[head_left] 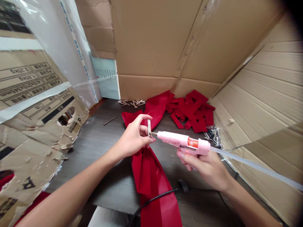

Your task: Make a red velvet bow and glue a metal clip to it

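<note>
My left hand [136, 135] pinches a small metal hair clip [149, 128] upright between thumb and fingers. In my right hand [201, 164] is a pink hot glue gun [182, 141], my fingers wrapped round its handle. Its nozzle [154, 134] points left and is at the lower part of the clip, touching or nearly so. A long clear glue stick [248, 164] trails from the gun's back. Below and behind my left hand lies a long piece of red fabric [156, 186], hanging over the table's front edge.
Cut red fabric strips [189, 108] are heaped at the back right, beside loose metal clips [213, 135]. More clips [132, 103] lie at the back. A thin rod [110, 120] rests on the dark table [94, 148]. A black cable [158, 196] crosses the fabric. Cardboard walls [153, 41] enclose the table.
</note>
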{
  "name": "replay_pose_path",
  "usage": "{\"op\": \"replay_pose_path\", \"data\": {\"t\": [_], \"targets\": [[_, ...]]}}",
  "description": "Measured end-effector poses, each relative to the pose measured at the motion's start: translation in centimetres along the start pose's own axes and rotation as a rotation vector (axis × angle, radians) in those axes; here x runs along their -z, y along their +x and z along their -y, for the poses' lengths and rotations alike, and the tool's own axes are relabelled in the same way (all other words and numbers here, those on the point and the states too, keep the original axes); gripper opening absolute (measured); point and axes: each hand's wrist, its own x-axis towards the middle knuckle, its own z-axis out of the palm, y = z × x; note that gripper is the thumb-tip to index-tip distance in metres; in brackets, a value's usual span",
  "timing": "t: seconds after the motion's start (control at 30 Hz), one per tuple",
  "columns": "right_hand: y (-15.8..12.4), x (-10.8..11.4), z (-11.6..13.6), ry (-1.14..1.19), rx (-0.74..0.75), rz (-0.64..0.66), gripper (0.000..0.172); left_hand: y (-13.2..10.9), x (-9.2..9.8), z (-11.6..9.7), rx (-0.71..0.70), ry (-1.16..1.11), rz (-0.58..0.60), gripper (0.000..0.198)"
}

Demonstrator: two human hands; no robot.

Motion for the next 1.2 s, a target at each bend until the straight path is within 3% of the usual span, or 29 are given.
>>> {"op": "replay_pose_path", "data": {"t": [1.2], "targets": [[0.02,0.11,-0.32,-0.007,0.043,0.011,0.037,-0.05,-0.32,0.19,-0.015,0.001,0.015,0.054]]}}
